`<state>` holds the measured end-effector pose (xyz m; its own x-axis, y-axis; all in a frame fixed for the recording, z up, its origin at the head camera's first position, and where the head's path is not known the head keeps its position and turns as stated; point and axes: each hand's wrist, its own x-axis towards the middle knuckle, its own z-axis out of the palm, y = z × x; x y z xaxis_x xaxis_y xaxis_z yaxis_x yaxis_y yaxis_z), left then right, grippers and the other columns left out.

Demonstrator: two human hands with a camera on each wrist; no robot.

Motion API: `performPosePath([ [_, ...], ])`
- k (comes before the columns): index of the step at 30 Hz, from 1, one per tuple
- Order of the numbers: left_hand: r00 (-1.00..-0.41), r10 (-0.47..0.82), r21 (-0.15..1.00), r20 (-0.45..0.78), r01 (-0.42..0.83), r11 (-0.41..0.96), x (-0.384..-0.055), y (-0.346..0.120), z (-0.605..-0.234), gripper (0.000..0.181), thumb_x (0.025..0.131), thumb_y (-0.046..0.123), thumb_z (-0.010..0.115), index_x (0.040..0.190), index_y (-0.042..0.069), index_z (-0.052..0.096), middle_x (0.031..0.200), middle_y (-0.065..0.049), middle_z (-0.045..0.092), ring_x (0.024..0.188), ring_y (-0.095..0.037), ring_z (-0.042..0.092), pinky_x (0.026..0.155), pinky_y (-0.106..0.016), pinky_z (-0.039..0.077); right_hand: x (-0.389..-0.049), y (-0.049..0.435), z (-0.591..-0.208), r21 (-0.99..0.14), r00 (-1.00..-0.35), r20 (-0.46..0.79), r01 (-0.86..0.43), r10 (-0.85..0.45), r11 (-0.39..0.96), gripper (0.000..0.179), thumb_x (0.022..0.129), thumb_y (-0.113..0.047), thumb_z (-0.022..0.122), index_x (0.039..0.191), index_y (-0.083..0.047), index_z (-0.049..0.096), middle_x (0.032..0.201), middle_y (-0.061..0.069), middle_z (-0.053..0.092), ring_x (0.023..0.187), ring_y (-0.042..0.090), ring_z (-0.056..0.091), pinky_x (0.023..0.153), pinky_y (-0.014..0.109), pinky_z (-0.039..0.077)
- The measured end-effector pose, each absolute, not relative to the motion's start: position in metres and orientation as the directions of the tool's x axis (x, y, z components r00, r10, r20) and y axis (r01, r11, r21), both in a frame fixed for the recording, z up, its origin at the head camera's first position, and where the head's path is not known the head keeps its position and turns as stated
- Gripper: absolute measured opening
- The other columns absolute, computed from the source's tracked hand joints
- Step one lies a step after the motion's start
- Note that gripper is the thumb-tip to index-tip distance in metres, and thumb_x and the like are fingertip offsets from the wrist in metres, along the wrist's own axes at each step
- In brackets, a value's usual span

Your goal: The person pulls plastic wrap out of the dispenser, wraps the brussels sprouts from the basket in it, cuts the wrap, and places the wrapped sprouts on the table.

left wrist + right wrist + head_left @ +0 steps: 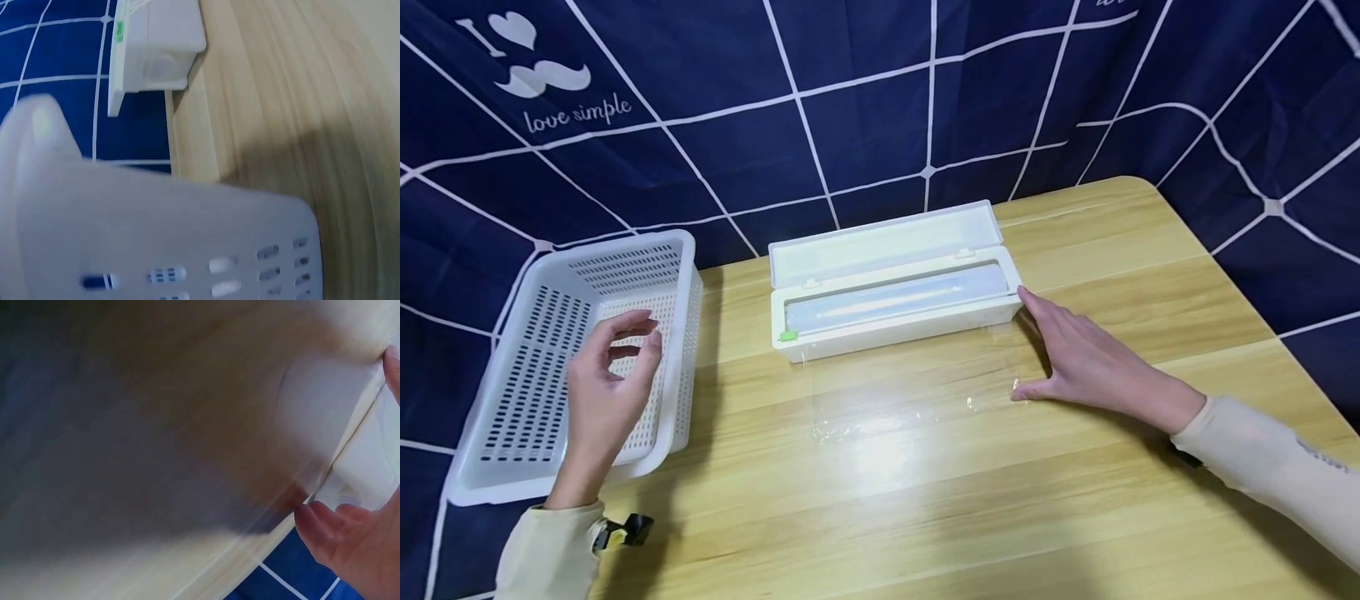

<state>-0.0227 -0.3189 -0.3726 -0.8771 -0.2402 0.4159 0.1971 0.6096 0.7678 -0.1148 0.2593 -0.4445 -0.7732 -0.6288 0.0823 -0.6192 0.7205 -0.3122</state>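
Note:
A long white plastic-wrap box (895, 296) stands on the table with its lid (887, 242) tipped back. Inside lies a roll of clear film (898, 298), and a small green slider (787, 336) sits at the left end of the front rim. A sheet of clear film (880, 396) spreads from the box over the tabletop. My right hand (1086, 362) is spread, fingertips at the box's right end and thumb down by the film's right edge. Over the white basket (683, 333), my left hand (606, 387) has its fingers bent into a loose curve, with nothing visible between them.
The perforated basket wall (187, 231) fills the lower part of the left wrist view. A wood-grain table (970, 508) lies under everything, with its right edge running off beyond my right arm. Dark blue cloth (865, 108) with white lines hangs behind and at both sides.

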Motion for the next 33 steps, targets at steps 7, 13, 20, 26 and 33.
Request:
performPosePath([
  [7, -0.88, -0.376, 0.783, 0.29, -0.008, 0.622, -0.024, -0.336, -0.376, 0.03, 0.104, 0.007, 0.067, 0.132, -0.001, 0.071, 0.11, 0.017, 0.068, 0.105, -0.003, 0.062, 0.087, -0.016, 0.047, -0.113, 0.26, -0.443, -0.297, -0.767, 0.084, -0.629, -0.637, 0.718, 0.147, 0.076, -0.061, 0.096, 0.174, -0.004, 0.003, 0.164, 0.036, 0.038, 0.145, 0.053, 0.046, 0.106, 0.072, 0.046],
  [13, -0.873, -0.452, 0.779, 0.184, -0.152, 0.609, -0.027, -0.348, -0.378, 0.036, 0.106, 0.016, 0.066, 0.138, 0.0, 0.067, 0.112, 0.017, 0.063, 0.105, 0.001, 0.058, 0.088, -0.015, 0.045, -0.112, 0.261, -0.441, -0.291, -0.771, 0.081, -0.624, -0.632, 0.725, 0.148, 0.076, -0.061, 0.097, 0.174, -0.004, 0.002, 0.164, 0.036, 0.038, 0.145, 0.053, 0.047, 0.104, 0.072, 0.047],
  [20, -0.86, -0.495, 0.738, 0.124, -0.254, 0.625, -0.025, -0.366, -0.377, 0.035, 0.106, 0.021, 0.066, 0.135, 0.002, 0.071, 0.107, 0.023, 0.063, 0.098, 0.004, 0.058, 0.086, -0.015, 0.044, -0.113, 0.26, -0.44, -0.322, -0.791, 0.016, -0.583, -0.611, 0.746, 0.144, 0.08, -0.065, 0.092, 0.175, -0.006, 0.001, 0.167, 0.033, 0.035, 0.148, 0.051, 0.043, 0.111, 0.071, 0.043],
  [26, -0.873, -0.487, 0.649, -0.028, -0.386, 0.655, -0.026, -0.386, -0.378, 0.046, 0.108, 0.027, 0.062, 0.144, -0.003, 0.063, 0.124, -0.001, 0.069, 0.115, -0.016, 0.06, 0.09, -0.026, 0.044, -0.112, 0.26, -0.442, -0.323, -0.788, 0.02, -0.588, -0.616, 0.742, 0.144, 0.08, -0.065, 0.092, 0.174, -0.005, 0.001, 0.167, 0.034, 0.035, 0.148, 0.052, 0.043, 0.112, 0.071, 0.043],
  [33, -0.902, -0.344, 0.526, -0.26, -0.431, 0.733, -0.023, -0.407, -0.38, 0.066, 0.112, 0.025, 0.056, 0.153, -0.022, 0.034, 0.151, -0.051, 0.035, 0.136, -0.068, 0.037, 0.106, -0.078, 0.039, -0.113, 0.26, -0.443, -0.309, -0.787, 0.018, -0.59, -0.616, 0.745, 0.144, 0.08, -0.066, 0.091, 0.175, -0.006, 0.001, 0.167, 0.033, 0.036, 0.147, 0.051, 0.044, 0.109, 0.071, 0.045],
])
